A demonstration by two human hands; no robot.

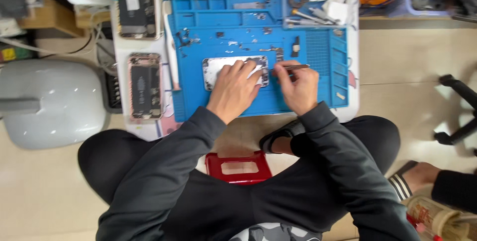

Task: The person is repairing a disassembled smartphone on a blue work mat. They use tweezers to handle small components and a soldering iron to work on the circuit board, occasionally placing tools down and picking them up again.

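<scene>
From the head camera, looking straight down, a blue repair mat (258, 103) covers a small white table (130, 47). In the middle of the mat lies an opened phone shell (218, 69), silvery, long side running left to right. The left hand (233, 89) rests flat on top of it, fingers pressed together and curled a little over its right half, holding it down. The right hand (298, 84) sits just right of the shell, thumb and forefinger pinching a thin metal tool (290, 67) whose tip points left toward the shell's right end; whether the tip touches it cannot be told.

Small loose parts lie scattered on the far part of the mat, and more tools (318, 15) sit in its far right tray. Left of the mat lie two more opened phones (145, 86), one near, one far. A red stool (238, 167) shows between the person's knees. At the right edge another person's sandalled foot (415, 177) rests on the tiled floor.
</scene>
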